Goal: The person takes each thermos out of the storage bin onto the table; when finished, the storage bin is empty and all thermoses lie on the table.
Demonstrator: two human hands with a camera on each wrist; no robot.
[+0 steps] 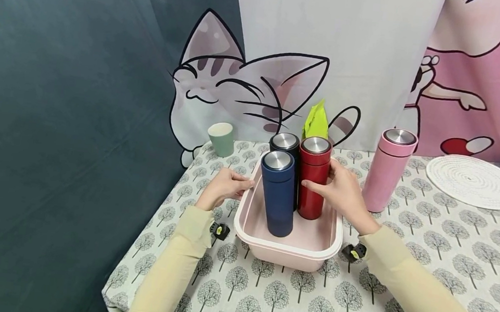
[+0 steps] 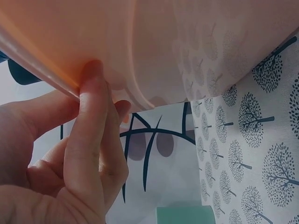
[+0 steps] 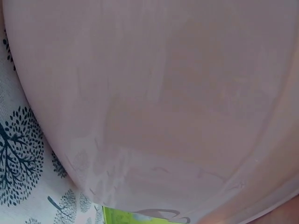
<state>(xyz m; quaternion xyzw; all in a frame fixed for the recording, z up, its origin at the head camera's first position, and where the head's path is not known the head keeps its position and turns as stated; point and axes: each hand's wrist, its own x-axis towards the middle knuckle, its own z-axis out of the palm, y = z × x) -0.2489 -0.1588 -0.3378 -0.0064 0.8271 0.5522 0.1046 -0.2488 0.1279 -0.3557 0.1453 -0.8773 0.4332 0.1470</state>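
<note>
Left hand (image 1: 224,187) pinches rim of pink tub (image 1: 286,256); right hand (image 1: 345,193) grips red bottle (image 1: 313,182) inside it (blue bottle (image 1: 278,199), black bottle (image 1: 285,142) stand alongside).

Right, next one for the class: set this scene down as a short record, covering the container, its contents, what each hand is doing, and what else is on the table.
container: pink basin
contents: blue flask, black flask, red flask, all standing
left hand: fingers pinch the basin's left rim
right hand: holds the red flask
right of basin: pink flask, standing; round white mat
far left: green cup
behind basin: bright green packet, partly hidden
surface: tree-print tablecloth
</note>
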